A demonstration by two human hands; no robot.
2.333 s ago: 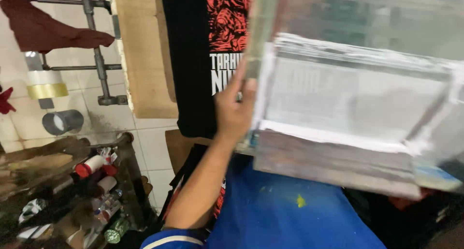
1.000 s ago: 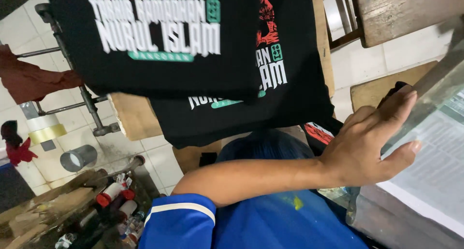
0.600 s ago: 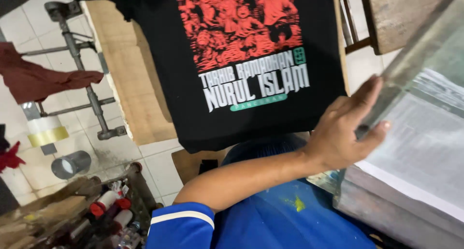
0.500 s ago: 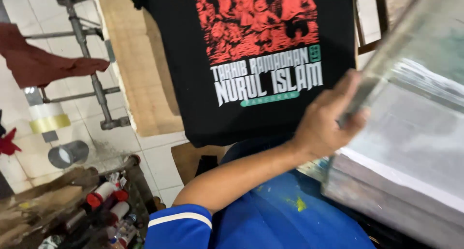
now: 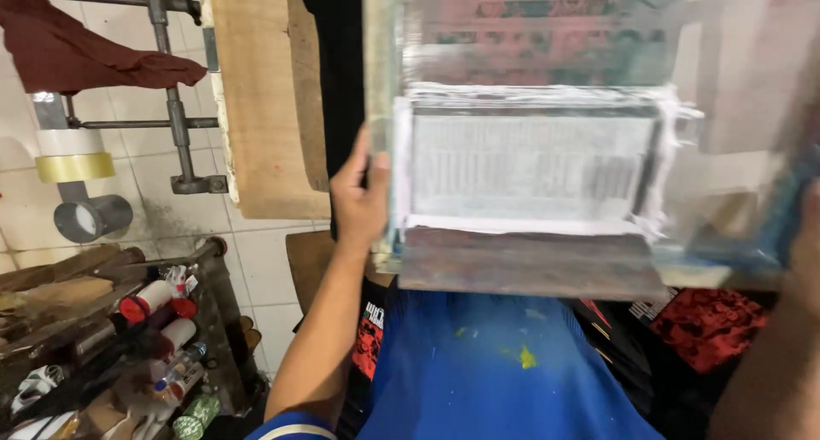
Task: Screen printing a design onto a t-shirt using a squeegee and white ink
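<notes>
White floor tiles [image 5: 154,192] lie below me, with a metal pipe frame [image 5: 175,124] standing on them and a dark red cloth [image 5: 77,51] draped over its top bar. Two rolls of tape [image 5: 73,154] sit stacked on a grey pipe stub at the left edge of the tiles, and a rack of tubes and bottles [image 5: 128,337] fills the lower left corner. A bare wooden board [image 5: 256,98] runs out from the frame, and just beside its right edge hangs a strip of black shirt [image 5: 342,81].

My left hand [image 5: 360,202] grips the left rail of the printing screen [image 5: 530,162], thumb on the face toward me and fingers wrapped behind the rail, so it is closed firmly on the frame. The screen is held flat in front of my chest and covers most of the shirt; its mesh shows a pale taped rectangle in the middle, and a dark squeegee blade [image 5: 530,265] lies along its near edge. My right arm [image 5: 777,354] rises at the right edge toward the screen's far corner, but that hand is blurred and cut off, so I cannot tell how its fingers sit. My blue apron [image 5: 495,372], flecked with yellow paint, is under the screen.
</notes>
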